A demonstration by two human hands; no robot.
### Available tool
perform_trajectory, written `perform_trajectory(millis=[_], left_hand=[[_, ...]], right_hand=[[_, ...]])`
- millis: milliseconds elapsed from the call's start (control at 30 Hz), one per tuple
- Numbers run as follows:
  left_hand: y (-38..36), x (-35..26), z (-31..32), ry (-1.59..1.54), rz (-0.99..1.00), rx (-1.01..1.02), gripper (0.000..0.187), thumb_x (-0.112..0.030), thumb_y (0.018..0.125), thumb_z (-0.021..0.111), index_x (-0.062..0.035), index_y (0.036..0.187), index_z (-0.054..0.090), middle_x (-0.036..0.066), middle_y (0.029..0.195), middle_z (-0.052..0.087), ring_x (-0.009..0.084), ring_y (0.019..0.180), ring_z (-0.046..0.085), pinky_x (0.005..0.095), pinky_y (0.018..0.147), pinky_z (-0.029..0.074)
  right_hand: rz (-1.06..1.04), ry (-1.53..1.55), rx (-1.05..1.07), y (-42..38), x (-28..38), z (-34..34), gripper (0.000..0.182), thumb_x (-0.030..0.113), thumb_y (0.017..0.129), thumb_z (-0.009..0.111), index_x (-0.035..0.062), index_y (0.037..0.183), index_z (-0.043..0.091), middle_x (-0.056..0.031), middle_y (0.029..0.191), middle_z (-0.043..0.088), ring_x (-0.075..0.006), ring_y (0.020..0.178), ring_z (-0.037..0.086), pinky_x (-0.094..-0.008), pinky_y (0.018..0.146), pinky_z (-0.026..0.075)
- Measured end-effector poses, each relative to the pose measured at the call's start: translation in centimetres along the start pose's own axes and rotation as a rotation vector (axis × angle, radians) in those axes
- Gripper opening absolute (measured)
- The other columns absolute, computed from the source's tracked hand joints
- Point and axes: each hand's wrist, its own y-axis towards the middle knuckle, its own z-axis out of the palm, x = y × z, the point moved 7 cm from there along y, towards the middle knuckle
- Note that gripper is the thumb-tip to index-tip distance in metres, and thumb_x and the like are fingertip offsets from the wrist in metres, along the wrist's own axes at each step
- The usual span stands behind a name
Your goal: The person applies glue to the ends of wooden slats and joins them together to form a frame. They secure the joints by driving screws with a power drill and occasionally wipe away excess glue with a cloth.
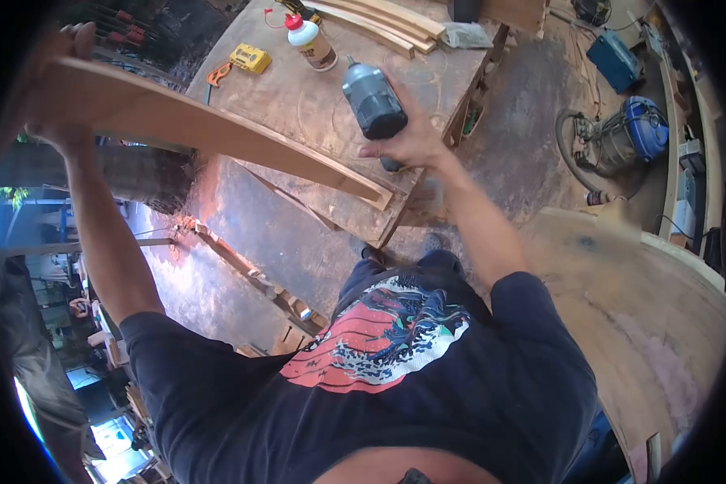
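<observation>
My left hand is closed around the near-left end of a long wooden board, its fingers showing at the top edge. The board slants across the workbench, and its far end lies over the bench's corner. In my right hand is a dark grey cordless drill, held above the bench with its nose pointing up and away from me. My fingers wrap its handle, which is mostly hidden.
On the workbench stand a glue bottle, a yellow tool, an orange clamp and several wood strips. A blue shop vacuum and a teal case are at right. A large plywood sheet lies nearer me.
</observation>
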Motion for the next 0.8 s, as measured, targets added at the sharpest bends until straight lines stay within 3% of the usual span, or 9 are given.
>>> perform_trajectory(millis=[33,133,167,267,400,500,567,700,800], left_hand=[[-0.7,0.5,-0.3,-0.048,-0.003,-0.101,0.023,-0.013,0.09,0.08,-0.0029,0.109,0.074,0.006,0.105,0.075,0.0139,0.097,0.07,0.0272,0.092,0.054],[-0.9,1.7,-1.3,-0.282,0.175,-0.072,0.02,-0.009,0.089,0.073,0.0,0.107,0.072,0.011,0.107,0.074,0.0195,0.1,0.07,0.033,0.093,0.054],[-0.4,-1.1,-1.5,-0.296,0.181,-0.08,0.026,-0.002,0.083,0.074,-0.0009,0.109,0.073,0.011,0.108,0.075,0.021,0.101,0.07,0.0336,0.093,0.054],[0.0,-5.4,-1.8,-0.32,0.211,-0.132,0.038,0.007,0.07,0.075,-0.0041,0.106,0.075,0.009,0.106,0.076,0.0227,0.099,0.071,0.0335,0.093,0.052],[0.7,-7.9,-2.8,-0.188,0.284,-0.157,0.036,0.0,0.066,0.08,-0.0035,0.101,0.073,0.011,0.098,0.075,0.0292,0.098,0.071,0.0381,0.088,0.051],[0.6,-7.7,-3.5,-0.168,0.325,-0.22,0.037,-0.007,0.063,0.086,-0.0115,0.097,0.072,0.004,0.093,0.075,0.0241,0.091,0.071,0.0365,0.082,0.049],[0.5,-7.8,-4.1,-0.186,0.362,-0.275,0.037,-0.011,0.063,0.087,-0.0133,0.096,0.073,0.002,0.091,0.074,0.0225,0.086,0.07,0.037,0.079,0.049],[0.1,-7.0,-3.9,-0.237,0.393,-0.265,0.04,-0.009,0.064,0.086,-0.0113,0.102,0.072,0.003,0.096,0.074,0.026,0.088,0.069,0.0374,0.082,0.05],[-0.4,-6.7,-4.2,-0.25,0.383,-0.348,0.04,-0.011,0.065,0.085,-0.0122,0.102,0.072,0.004,0.093,0.073,0.0258,0.087,0.069,0.037,0.081,0.05]], right_hand=[[-0.075,0.081,-0.062,-0.6,-0.2,0.5,0.118,0.033,0.063,0.098,0.0064,0.158,0.033,-0.0179,0.143,0.057,-0.0274,0.133,0.055,-0.0364,0.112,0.042],[0.146,-0.045,-0.238,-2.4,-3.7,1.3,0.071,0.02,0.075,0.088,0.0027,0.135,0.056,-0.0172,0.117,0.069,-0.0248,0.109,0.067,-0.037,0.094,0.052],[0.18,-0.173,-0.238,-2.4,-5.4,1.4,0.053,0.016,0.078,0.083,0.0017,0.125,0.063,-0.0171,0.107,0.072,-0.0244,0.1,0.07,-0.0378,0.087,0.055],[0.161,-0.205,-0.41,-2.6,-2.6,1.3,0.033,0.008,0.079,0.072,-0.001,0.111,0.066,-0.0157,0.093,0.073,-0.0246,0.086,0.071,-0.0382,0.078,0.056],[0.006,-0.206,-0.452,-1.9,4.1,-3.3,0.032,0.004,0.079,0.076,-0.0026,0.109,0.066,-0.0079,0.093,0.071,-0.0193,0.08,0.07,-0.0362,0.071,0.057],[0.155,-0.261,-0.382,-0.3,17.9,-5.7,0.032,0.0,0.081,0.075,-0.0005,0.113,0.067,-0.01,0.097,0.073,-0.0162,0.075,0.069,-0.0339,0.067,0.057],[-0.135,-0.186,-0.29,0.9,27.3,-6.8,0.032,0.002,0.089,0.072,0.0006,0.121,0.065,-0.014,0.108,0.073,-0.0145,0.071,0.068,-0.0316,0.065,0.058],[-0.22,-0.486,-0.16,2.2,42.7,-7.6,0.043,0.013,0.092,0.066,-0.0059,0.13,0.058,-0.0213,0.121,0.067,-0.0169,0.071,0.064,-0.0319,0.067,0.055],[-0.219,-0.73,-0.125,2.8,50.7,-5.9,0.056,0.027,0.088,0.074,-0.0087,0.128,0.057,-0.0235,0.114,0.067,-0.0156,0.066,0.062,-0.029,0.06,0.053]])
